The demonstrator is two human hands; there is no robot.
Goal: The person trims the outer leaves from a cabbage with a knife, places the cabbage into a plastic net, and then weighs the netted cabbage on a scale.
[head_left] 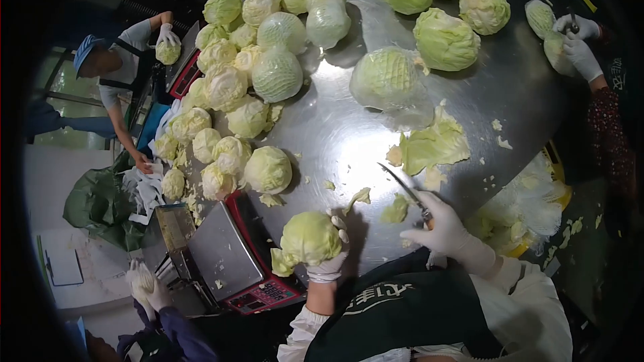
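My left hand (333, 263), in a white glove, holds a trimmed cabbage (310, 238) from below and the side, near the table's front edge. One loose leaf (282, 263) hangs from that cabbage on its left. In my gloved right hand (451, 229) is a curved knife (407, 189), its blade pointing up and left over the metal table (322, 141). Cut outer leaves (437, 142) lie beyond the knife tip, and a small leaf scrap (395, 209) lies just left of my right hand.
Several pale cabbages (225, 87) crowd the table's left side, some in netting or film. Greener cabbages (447, 39) sit at the far right. A scale (227, 255) stands left of me. A leaf-filled container (530, 208) stands at right. Co-workers (127, 60) handle cabbages nearby.
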